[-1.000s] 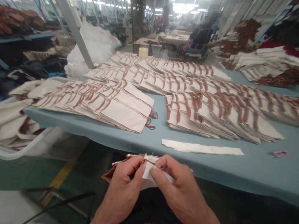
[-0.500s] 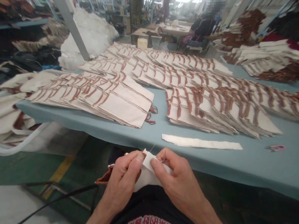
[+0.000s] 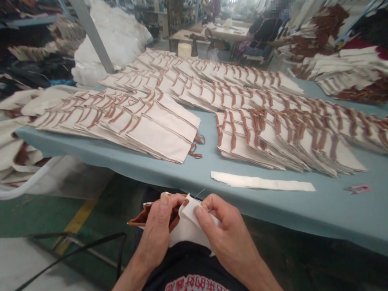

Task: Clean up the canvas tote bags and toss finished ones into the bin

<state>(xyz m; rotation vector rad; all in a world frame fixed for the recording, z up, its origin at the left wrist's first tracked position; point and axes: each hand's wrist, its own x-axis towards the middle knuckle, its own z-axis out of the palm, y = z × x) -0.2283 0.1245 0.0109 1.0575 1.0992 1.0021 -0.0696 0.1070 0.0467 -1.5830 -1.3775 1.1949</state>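
Observation:
Over my lap, just off the table's near edge, both hands grip a cream fabric piece [image 3: 187, 234] with brown lining or trim. My left hand [image 3: 158, 225] is closed on its left side, where a brown fold shows beside the fingers. Between thumb and forefinger, my right hand [image 3: 224, 225] pinches the white edge at the right. A thin thread [image 3: 199, 193] sticks up between the hands; whether a needle is with it I cannot make out. On the table ahead lies a long cream strip [image 3: 263, 181].
Overlapping stacks of cream pieces with brown trim [image 3: 162, 125] cover much of the blue-green table [image 3: 169, 176]. Pink-handled thread snips [image 3: 358, 189] lie at the right. A white bin [image 3: 14, 190] full of fabric stands left. A person [image 3: 266, 32] sits far back.
My left thumb has moved up and left, away from the right fingers, uncovering a small brown patch at the fabric's edge. The right hand keeps its pinch.

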